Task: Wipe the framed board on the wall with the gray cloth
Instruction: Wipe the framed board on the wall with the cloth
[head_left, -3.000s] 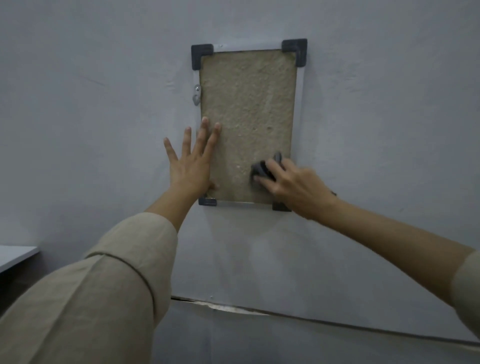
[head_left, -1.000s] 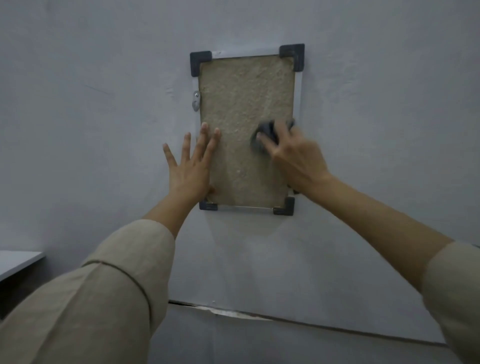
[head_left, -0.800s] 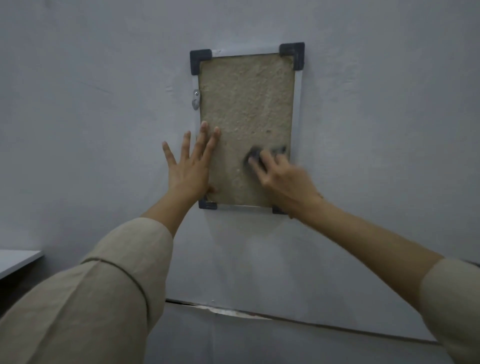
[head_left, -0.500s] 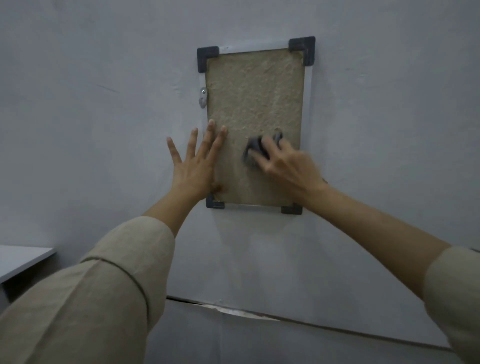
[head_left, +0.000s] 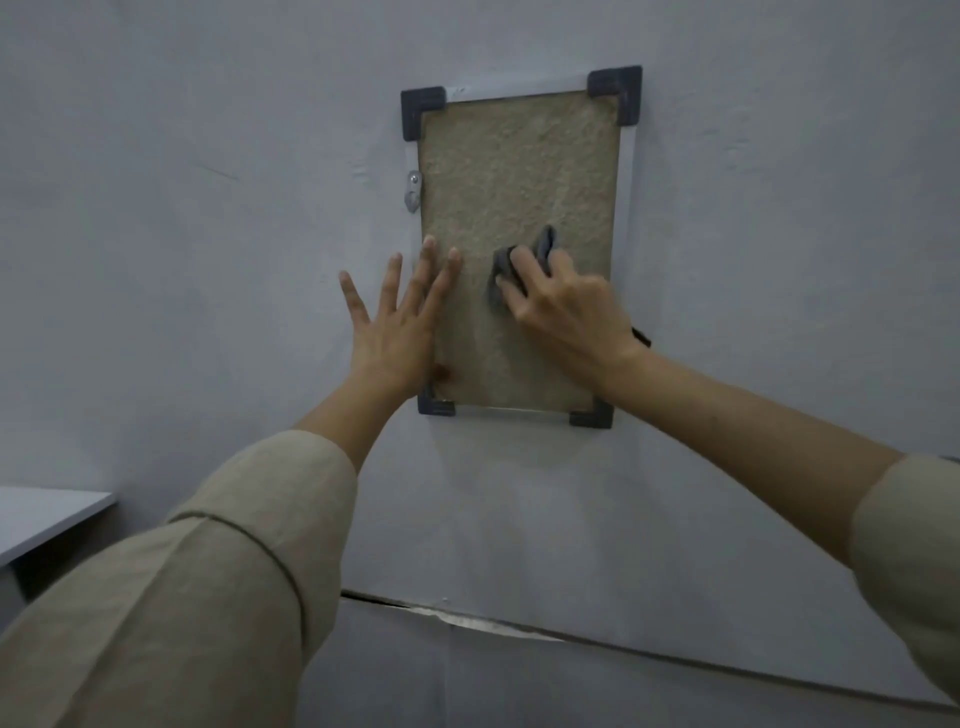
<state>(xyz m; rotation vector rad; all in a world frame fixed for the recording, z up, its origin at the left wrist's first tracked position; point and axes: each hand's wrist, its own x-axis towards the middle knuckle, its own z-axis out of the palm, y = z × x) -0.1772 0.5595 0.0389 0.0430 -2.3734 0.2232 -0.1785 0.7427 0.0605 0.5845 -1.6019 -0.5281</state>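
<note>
A tan, rough-surfaced board (head_left: 519, 171) in a white frame with dark gray corner pieces hangs on the pale wall. My left hand (head_left: 400, 327) lies flat with its fingers spread. Its palm is on the wall and its fingertips reach over the board's left edge. My right hand (head_left: 566, 312) grips a bunched gray cloth (head_left: 545, 247) and presses it against the middle of the board. Folds of the cloth poke out between and above my fingers. My right wrist covers part of the board's lower right.
A small metal bracket (head_left: 413, 191) sits on the frame's left side. The corner of a white table (head_left: 52, 514) shows at the lower left. A cracked seam (head_left: 467, 616) runs across the wall below the board.
My right hand has swept the cloth from the board's right side down and leftward, then slightly up to the middle. My left hand has stayed flat in place.
</note>
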